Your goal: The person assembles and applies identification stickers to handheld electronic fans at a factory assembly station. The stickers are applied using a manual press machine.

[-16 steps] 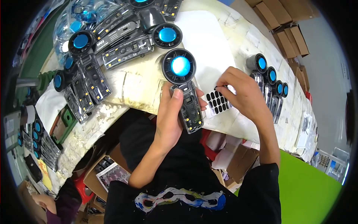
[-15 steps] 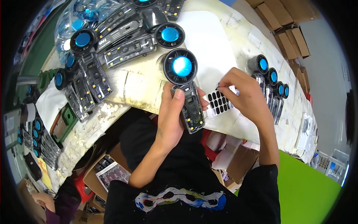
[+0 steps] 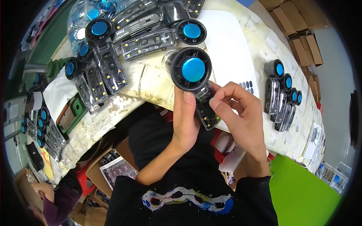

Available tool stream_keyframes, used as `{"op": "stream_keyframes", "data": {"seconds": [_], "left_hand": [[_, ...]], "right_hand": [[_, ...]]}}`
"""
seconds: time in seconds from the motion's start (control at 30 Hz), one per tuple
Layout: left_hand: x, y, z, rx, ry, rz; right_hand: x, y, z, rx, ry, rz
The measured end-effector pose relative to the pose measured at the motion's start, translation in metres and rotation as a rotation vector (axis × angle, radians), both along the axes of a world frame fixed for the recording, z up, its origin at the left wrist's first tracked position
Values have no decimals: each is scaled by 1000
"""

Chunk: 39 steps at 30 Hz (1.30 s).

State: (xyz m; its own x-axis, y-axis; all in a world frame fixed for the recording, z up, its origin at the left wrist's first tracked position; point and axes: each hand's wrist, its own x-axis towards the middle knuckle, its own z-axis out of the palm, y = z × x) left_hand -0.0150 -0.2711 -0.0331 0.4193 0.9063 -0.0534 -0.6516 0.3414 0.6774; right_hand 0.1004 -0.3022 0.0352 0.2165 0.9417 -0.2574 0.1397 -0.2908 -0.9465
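Observation:
My left hand (image 3: pixel 185 124) is wrapped round the clear-and-black body of a handheld fan (image 3: pixel 193 70), its thumb along the near side. The fan's round black head with a bright blue centre points away from me. Over the body, my right hand (image 3: pixel 243 122) has thumb and forefinger pinched together at the fan's upper right side. Whatever lies between those fingertips is too small or hidden to make out. Behind the right hand, part of a sheet of black oval stickers (image 3: pixel 247 86) shows on a white board (image 3: pixel 228 49).
Several similar fans (image 3: pixel 109 67) lie piled at the left, partly touching the bagged parts (image 3: pixel 92 15). Another row of fans (image 3: pixel 281 94) lies at the right of the worn table (image 3: pixel 264 41). Cardboard boxes (image 3: pixel 113 162) stand below. At lower left, another person's hand (image 3: pixel 43 190) shows.
My right hand has moved left from the sticker sheet to the fan body, where its fingertips now touch. The left hand still holds the fan. The whole view has shifted slightly.

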Motion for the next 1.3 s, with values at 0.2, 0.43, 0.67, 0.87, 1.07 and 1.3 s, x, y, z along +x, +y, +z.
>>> {"op": "stream_keyframes", "data": {"seconds": [0.2, 0.43, 0.67, 0.87, 1.07, 1.3], "left_hand": [[-2, -1, -1, -11, -1, 23], [-5, -2, -3, 57, 61, 51], [1, -11, -3, 12, 85, 107], [-3, -3, -9, -82, -73, 60], [-50, 1, -6, -85, 14, 116], [-53, 3, -22, 63, 192, 215]], "right_hand": [[-5, 1, 0, -29, 39, -21], [-8, 1, -3, 56, -50, -13], [-12, -5, -5, 127, -135, -55], [-15, 4, -17, 259, -5, -182], [-41, 19, -17, 336, 137, -78], [8, 7, -96, 336, -227, -14]]}}
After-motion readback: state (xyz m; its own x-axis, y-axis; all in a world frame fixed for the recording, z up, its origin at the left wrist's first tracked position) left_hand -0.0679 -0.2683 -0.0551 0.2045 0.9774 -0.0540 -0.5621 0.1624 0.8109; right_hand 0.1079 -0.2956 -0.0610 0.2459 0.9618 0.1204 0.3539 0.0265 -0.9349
